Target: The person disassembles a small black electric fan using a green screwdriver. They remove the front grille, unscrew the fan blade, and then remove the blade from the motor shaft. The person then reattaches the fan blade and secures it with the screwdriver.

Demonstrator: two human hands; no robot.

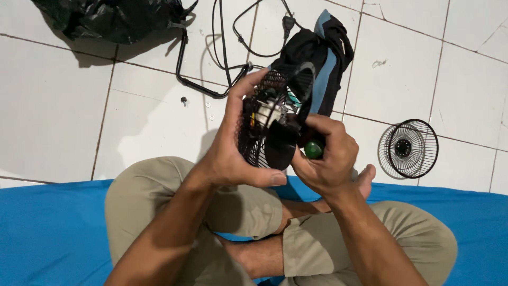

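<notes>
Fan (272, 124), black, wire-grilled, wiring exposed, gripped by both hands.

Evenly bright and sharp overall, with soft shadows falling leftward on the white floor tiles (63, 116) and no noticeable glare.

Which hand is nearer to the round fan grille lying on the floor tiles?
Right. The right hand is just left of the fan grille, not touching it; the left hand is farther left, holding the small fan.
</notes>
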